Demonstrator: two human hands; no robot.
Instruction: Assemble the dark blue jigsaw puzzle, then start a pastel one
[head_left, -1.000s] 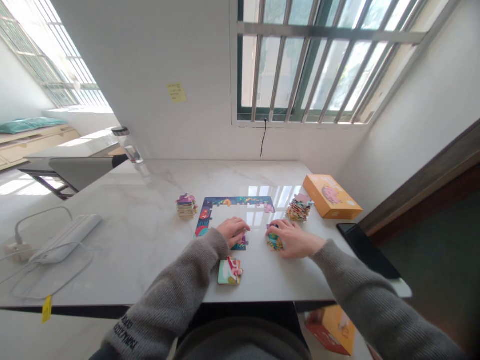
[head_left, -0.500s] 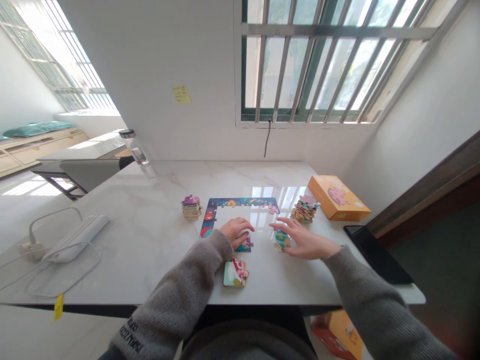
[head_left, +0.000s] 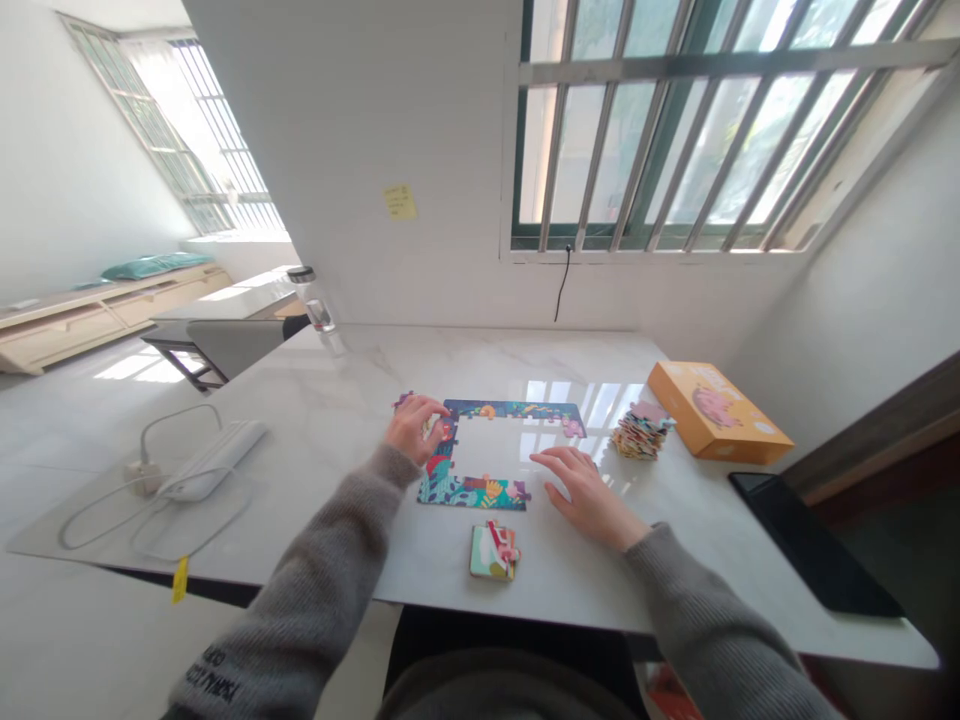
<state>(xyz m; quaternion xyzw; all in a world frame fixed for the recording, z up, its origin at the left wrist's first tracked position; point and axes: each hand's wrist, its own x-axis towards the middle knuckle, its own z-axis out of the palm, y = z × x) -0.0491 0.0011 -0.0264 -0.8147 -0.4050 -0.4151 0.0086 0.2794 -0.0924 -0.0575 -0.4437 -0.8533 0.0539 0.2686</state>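
Observation:
A partly joined jigsaw puzzle (head_left: pixel 480 492) lies on the white table, its border forming the left side and parts of the top and bottom around a bare middle. Over its upper left corner, my left hand (head_left: pixel 412 430) has its fingers bent and apart, close to a stack of puzzle pieces (head_left: pixel 403 399) that it mostly covers. My right hand (head_left: pixel 589 495) rests right of the border with fingers stretched out. Whatever may lie under that palm is hidden. Nearer to me sits a small pile of puzzle pieces (head_left: pixel 491 553), a red-and-pink one on top.
A taller stack of puzzle pieces (head_left: pixel 641 432) stands at the right, beside an orange box (head_left: pixel 716 412). A black tablet-like slab (head_left: pixel 810 540) lies at the right edge. On the left are a white power strip (head_left: pixel 214 460) with cables and a clear bottle (head_left: pixel 319 312).
My left hand has moved from the puzzle's lower edge up and left to the left stack. My right hand has shifted slightly, now covering where a teal piece lay. The view has swung left.

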